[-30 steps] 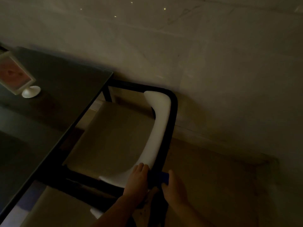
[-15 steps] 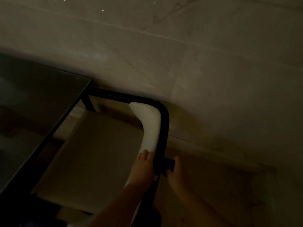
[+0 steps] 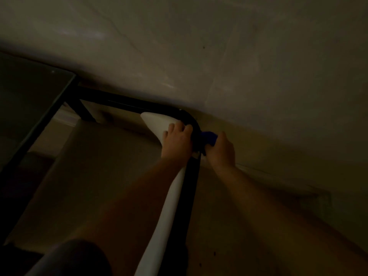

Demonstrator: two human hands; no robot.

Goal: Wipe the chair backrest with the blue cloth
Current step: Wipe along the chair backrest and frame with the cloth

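Observation:
The chair has a curved white backrest (image 3: 169,198) edged by a black metal frame (image 3: 189,188), running from the bottom middle up to the far corner. My left hand (image 3: 177,140) lies on the white backrest near that far corner, fingers curled over its top. Just across the black frame, my right hand (image 3: 221,150) grips the blue cloth (image 3: 209,137) and presses it against the outer side of the frame. Only a small bunch of the cloth shows above my fingers.
A dark table (image 3: 29,100) stands at the left, its black edge running along the chair's beige seat (image 3: 95,176). A pale tiled wall (image 3: 219,56) rises close behind the chair. The scene is very dim.
Both hands have slid along the backrest away from me to its far curved corner, the right hand carrying the blue cloth. The camera has moved closer and turned right.

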